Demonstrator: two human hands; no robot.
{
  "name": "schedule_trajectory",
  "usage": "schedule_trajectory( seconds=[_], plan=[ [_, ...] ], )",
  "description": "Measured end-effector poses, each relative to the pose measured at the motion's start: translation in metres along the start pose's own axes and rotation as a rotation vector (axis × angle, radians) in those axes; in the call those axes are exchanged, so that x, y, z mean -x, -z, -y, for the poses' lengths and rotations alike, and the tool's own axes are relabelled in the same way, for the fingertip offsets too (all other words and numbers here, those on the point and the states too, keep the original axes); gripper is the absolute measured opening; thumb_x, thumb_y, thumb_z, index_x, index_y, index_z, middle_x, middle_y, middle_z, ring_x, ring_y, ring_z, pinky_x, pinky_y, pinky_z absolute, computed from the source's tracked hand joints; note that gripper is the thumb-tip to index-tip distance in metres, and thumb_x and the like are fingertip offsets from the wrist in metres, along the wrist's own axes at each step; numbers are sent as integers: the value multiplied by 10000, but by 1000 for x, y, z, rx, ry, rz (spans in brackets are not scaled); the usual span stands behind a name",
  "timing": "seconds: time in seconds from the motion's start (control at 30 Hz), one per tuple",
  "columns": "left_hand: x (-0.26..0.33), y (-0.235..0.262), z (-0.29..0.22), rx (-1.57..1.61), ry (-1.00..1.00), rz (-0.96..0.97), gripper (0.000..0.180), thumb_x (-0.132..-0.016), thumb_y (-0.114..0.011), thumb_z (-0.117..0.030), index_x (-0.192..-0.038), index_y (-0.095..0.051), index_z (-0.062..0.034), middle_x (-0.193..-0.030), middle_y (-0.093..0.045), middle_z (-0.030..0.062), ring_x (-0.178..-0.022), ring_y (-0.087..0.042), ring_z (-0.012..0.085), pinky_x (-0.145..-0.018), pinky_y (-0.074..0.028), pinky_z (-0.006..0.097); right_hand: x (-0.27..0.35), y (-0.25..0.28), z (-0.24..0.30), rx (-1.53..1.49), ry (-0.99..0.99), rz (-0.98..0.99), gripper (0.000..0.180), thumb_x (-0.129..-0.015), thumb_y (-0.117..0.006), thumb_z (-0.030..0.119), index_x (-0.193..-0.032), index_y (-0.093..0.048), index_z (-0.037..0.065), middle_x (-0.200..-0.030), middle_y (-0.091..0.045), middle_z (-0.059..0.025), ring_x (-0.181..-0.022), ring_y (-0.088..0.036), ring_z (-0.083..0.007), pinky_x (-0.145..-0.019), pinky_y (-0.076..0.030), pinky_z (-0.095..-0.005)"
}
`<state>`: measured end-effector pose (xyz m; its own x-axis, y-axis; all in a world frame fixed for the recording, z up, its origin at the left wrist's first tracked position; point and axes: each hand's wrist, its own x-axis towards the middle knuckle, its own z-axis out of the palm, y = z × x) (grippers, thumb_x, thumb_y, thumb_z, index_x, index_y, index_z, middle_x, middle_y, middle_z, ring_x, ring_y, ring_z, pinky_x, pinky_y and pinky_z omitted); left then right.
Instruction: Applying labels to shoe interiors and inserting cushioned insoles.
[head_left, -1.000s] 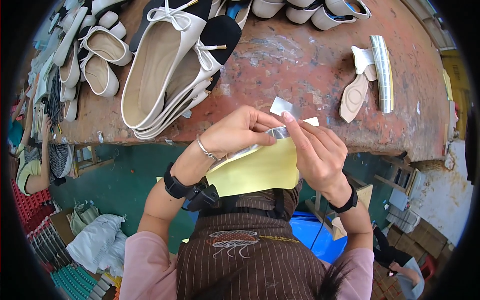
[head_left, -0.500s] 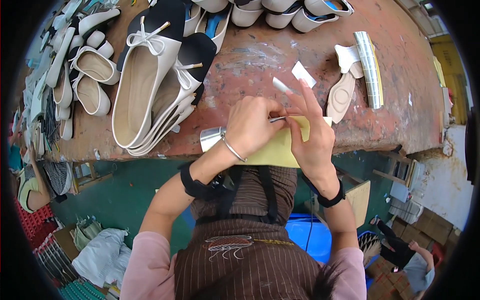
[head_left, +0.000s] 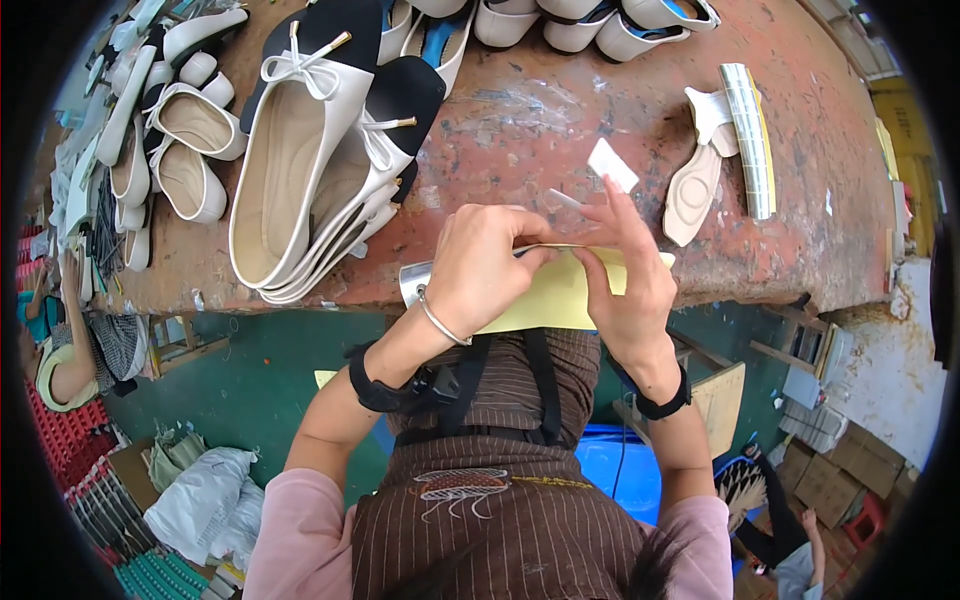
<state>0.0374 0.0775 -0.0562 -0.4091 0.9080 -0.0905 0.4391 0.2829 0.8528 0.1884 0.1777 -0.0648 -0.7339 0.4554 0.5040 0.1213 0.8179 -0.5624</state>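
Observation:
Over the front edge of the workbench, a yellow sheet (head_left: 558, 298) hangs between my hands, with a curled silvery end (head_left: 413, 282) showing at its left. My left hand (head_left: 478, 262) has its fingers curled and pinches the sheet's upper edge. My right hand (head_left: 637, 292) grips the same edge near the thumb, while its other fingers point up and away. Between the fingertips the edge bows slightly upward. Just beyond the right fingers lie a small white rectangular piece (head_left: 614, 165) and a thin white strip (head_left: 566, 199).
Nested cream flats with bows and black toes (head_left: 290, 180) stand left of my hands. More shoes (head_left: 190, 140) crowd the far left, others (head_left: 560, 25) the back. At right lie beige insole pieces (head_left: 693, 190) and a rolled silvery grid-patterned sheet (head_left: 748, 140). The worn red workbench (head_left: 500, 110) ends before my waist.
My left hand has shifted slightly left, and its fingertips now sit farther from the right thumb. More of the sheet's upper edge shows between them. The whole view has shifted a little.

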Motion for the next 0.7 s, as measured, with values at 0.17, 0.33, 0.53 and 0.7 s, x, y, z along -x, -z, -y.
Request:
schedule_trajectory(
  seconds=[0.17, 0.33, 0.53, 0.7],
  plan=[
    [3, 8, 0, -22, -107, -55, 181, -775, -767, -126, -901, -753, 4, -831, -726, 165, -652, -687, 269, -659, -530, 314, -3, 7, -1, -13, -94, -71, 791, -741, -746, -112, -1446, -416, 27, -1204, -672, -172, -892, -732, -210, -771, -572, -309],
    [2, 6, 5, 159, 35, 66, 154, -822, -757, -93, -888, -749, 45, -759, -734, 114, -676, -660, 104, -636, -528, 266, -3, -4, -7, 139, 141, -102, 681, -804, -684, -146, -1417, -419, -9, -1242, -649, -212, -970, -721, -300, -817, -600, -354],
    [-8, 4, 18, 341, 165, 154, 167, -868, -757, -114, -901, -753, 49, -765, -724, 49, -709, -624, 49, -604, -500, 224, 5, -12, -21, 157, 292, -136, 648, -745, -652, -110, -1368, -506, -4, -1175, -674, -171, -937, -688, -311, -849, -587, -415],
    [-20, 2, 31, 390, 204, 213, 208, -864, -774, -150, -929, -752, 47, -793, -724, 43, -703, -612, 46, -598, -493, 220, 8, -11, -31, 175, 340, -87, 596, -793, -654, -55, -1365, -497, 1, -1205, -667, -163, -1053, -677, -319, -918, -568, -442]
  ],
)
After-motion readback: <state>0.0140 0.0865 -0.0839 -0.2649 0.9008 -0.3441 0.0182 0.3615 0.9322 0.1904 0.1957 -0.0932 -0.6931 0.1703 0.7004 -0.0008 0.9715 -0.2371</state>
